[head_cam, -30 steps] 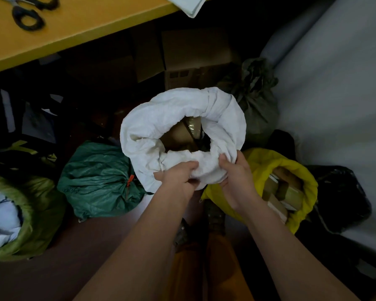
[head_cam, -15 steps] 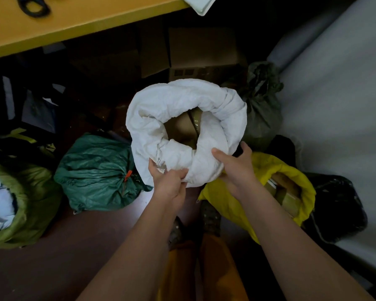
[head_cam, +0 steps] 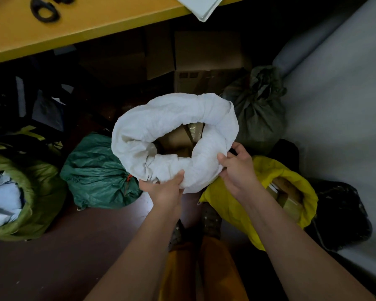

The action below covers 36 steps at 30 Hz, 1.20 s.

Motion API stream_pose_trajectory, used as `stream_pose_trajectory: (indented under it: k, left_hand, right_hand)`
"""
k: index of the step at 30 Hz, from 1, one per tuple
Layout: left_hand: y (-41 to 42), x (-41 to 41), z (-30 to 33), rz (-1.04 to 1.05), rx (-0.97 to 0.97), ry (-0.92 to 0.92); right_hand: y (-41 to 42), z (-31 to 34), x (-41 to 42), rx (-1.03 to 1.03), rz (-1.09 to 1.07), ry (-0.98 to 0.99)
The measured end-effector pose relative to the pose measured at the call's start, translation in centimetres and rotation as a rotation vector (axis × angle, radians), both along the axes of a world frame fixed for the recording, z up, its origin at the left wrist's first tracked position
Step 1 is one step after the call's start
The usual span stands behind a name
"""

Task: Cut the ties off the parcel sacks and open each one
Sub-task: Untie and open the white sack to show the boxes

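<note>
Dim reddish-brown floor [head_cam: 52,253] under a yellow desk [head_cam: 91,22], crowded with sacks. On the desk, black scissor handles [head_cam: 45,10] at the far left edge and a white sheet [head_cam: 201,6] overhanging the front. At centre, white sack [head_cam: 161,118], mouth open and rim rolled down into a thick ring, brown parcels [head_cam: 178,137] visible inside. Left hand [head_cam: 164,187] gripping the near rim from below, thumb curled over the fabric. Right hand [head_cam: 237,170] pinching the rim's right side, fingers curled round it. Just right, touching the white one, yellow sack [head_cam: 232,205], open, boxes showing. Left of centre, dark green sack [head_cam: 96,170], closed with an orange tie [head_cam: 129,178]. Far left, olive sack [head_cam: 37,192], open. Behind right, grey-green sack [head_cam: 258,109], neck bunched shut. Black bag [head_cam: 343,213] at far right.
</note>
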<state>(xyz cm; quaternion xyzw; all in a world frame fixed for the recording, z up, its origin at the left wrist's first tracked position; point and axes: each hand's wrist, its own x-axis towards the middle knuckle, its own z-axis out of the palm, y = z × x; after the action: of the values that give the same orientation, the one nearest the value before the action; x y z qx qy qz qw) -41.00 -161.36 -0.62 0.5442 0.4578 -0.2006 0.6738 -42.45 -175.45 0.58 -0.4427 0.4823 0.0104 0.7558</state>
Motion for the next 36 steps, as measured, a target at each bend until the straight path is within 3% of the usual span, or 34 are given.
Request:
stream_pose_trajectory:
  k: [4, 13, 17, 22, 27, 33, 36]
  left_hand:
    - [-1.1, 0.1, 0.3, -0.023, 0.174, 0.166]
    - [-5.3, 1.8, 1.3, -0.171, 0.186, 0.352]
    - [-6.1, 2.1, 1.3, -0.093, 0.177, 0.245]
    - [-6.0, 2.1, 1.2, 0.060, -0.098, 0.087]
    - [-5.7, 1.5, 0.9, 0.071, -0.181, 0.037]
    - [-5.5, 0.9, -0.2, -0.020, -0.088, -0.064]
    - [-5.1, 0.8, -0.8, -0.058, -0.044, -0.150]
  right_hand:
    - [-1.0, -0.2, -0.3, -0.053, 0.021, 0.026]
    - [-1.9, -0.5, -0.5, -0.092, 0.172, 0.012]
    - [-2.8, -0.6, -0.3, -0.050, 0.214, -0.012]
    - [-3.4, -0.7, 0.0, 0.024, 0.165, -0.038]
    - [-4.0, -0.7, 0.3, -0.213, 0.117, 0.083]
    - [-3.4, -0.1, 1.5, -0.382, 0.228, -0.169]
    - [-3.1, -0.3, 2.2, -0.520, 0.391, -0.163]
